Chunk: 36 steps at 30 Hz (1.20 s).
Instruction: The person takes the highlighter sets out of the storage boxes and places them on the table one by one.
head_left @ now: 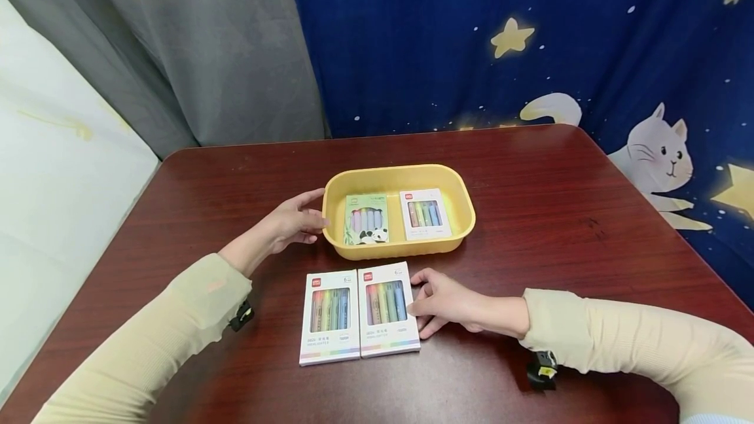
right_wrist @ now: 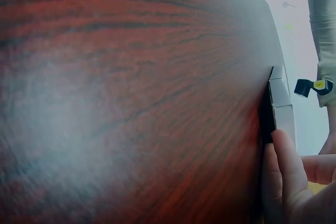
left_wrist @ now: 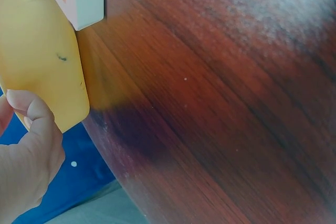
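At the left end of a yellow plastic basket (head_left: 371, 252), my left hand (head_left: 288, 222) holds the rim with thumb and fingers; the left wrist view shows that hand (left_wrist: 34, 150) against the basket's wall. Inside the basket lie a green highlighter box with pandas (head_left: 366, 220) and a white highlighter box (head_left: 425, 214). Two more white highlighter boxes lie side by side in front of the basket. My right hand (head_left: 444, 303) grips the right edge of the right-hand box (head_left: 389, 339); the left-hand box (head_left: 330, 345) is right against it.
Everything stands on a dark red wooden table (head_left: 559, 228). Beyond its back edge hang a grey curtain (head_left: 247, 51) and a blue curtain (head_left: 412, 38) with stars and a cat. A white cloth (head_left: 53, 149) runs along the left side.
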Tool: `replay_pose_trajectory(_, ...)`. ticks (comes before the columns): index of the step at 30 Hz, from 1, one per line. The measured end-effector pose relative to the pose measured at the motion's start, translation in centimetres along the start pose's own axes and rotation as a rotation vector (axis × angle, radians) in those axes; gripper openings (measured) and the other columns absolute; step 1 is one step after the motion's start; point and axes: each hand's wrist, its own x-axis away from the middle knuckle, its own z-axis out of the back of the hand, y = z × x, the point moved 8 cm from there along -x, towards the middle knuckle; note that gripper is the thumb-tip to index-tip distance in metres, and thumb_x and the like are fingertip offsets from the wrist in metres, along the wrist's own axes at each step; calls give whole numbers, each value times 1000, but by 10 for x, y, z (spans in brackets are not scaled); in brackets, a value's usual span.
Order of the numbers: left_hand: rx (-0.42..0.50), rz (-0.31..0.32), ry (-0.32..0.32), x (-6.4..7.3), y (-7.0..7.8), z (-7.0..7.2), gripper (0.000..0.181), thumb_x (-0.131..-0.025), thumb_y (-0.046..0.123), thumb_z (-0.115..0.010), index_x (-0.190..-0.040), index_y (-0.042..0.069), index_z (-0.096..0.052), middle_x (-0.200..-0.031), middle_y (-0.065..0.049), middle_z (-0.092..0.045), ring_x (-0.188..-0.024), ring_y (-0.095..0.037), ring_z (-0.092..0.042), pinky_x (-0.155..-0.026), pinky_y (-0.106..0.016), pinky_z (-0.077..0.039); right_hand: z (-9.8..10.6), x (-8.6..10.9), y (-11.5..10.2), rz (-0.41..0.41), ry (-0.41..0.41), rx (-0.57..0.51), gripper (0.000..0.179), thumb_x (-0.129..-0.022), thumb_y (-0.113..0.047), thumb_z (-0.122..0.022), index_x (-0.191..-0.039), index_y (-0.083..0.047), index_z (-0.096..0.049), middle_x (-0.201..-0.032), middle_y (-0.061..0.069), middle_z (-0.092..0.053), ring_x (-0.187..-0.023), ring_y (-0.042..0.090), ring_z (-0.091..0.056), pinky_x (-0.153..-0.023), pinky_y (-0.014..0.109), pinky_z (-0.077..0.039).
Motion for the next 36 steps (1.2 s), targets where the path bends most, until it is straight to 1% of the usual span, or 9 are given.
replay_pose_trajectory(8, 4, -1, -5, 0, 0, -1, 74, -86, 5, -58, -147, 22, -19, -101, -7, -54, -72, -12, -54, -61, -22, -48, -1, -2, -3, 13, 11, 59, 53, -80, 6, -58, -124, 8, -27, -73, 13, -50, -53, 16, -56, -53, 35, -54)
replay_pose_trajectory(14, 0, 5, -2, -1, -1, 0, 74, -86, 5, -59, -147, 22, -19, -103, -8, -54, -74, -13, -54, -62, -22, -48, -1, -4, -4, -1, 13, 100, 57, -81, 5, -58, -127, 7, -24, -76, 15, -50, -51, 17, -56, -52, 35, -54)
replay_pose_trajectory(20, 3, 1, -6, 0, -1, 0, 74, -86, 5, -58, -147, 22, -19, -102, -7, -53, -73, -13, -54, -62, -22, -48, 0, -7, -2, -36, -3, 83, 60, -82, 5, -55, -131, 6, -19, -77, 18, -51, -48, 19, -57, -53, 37, -54)
replay_pose_trajectory(25, 10, -4, -11, 0, 0, 0, 75, -86, 5, -58, -147, 22, -18, -108, -11, -51, -72, -12, -54, -61, -22, -48, -1, -9, 0, -64, -3, 66, 59, -82, 6, -54, -130, 5, -21, -73, 17, -51, -47, 20, -57, -53, 37, -54)
replay_pose_trajectory(28, 12, -3, -12, 0, -1, 0, 74, -86, 5, -58, -147, 22, -18, -109, -11, -52, -73, -13, -54, -61, -22, -48, -1, -10, 1, -82, -1, 58, 58, -82, 7, -54, -130, 4, -22, -71, 17, -50, -47, 20, -58, -53, 37, -54)
replay_pose_trajectory(32, 12, -3, -13, 0, -1, 0, 74, -86, 5, -58, -147, 22, -18, -107, -10, -52, -73, -13, -54, -61, -22, -48, -2, -10, 1, -91, -4, 60, 57, -82, 7, -54, -130, 3, -22, -69, 16, -49, -47, 21, -59, -53, 37, -54)
replay_pose_trajectory(36, 11, -3, -17, 0, -1, 0, 74, -87, 5, -58, -147, 22, -18, -111, -13, -52, -74, -13, -54, -62, -22, -48, -2, -11, 0, -95, -6, 61, 57, -83, 8, -52, -131, 3, -21, -69, 15, -49, -47, 20, -59, -54, 37, -54)
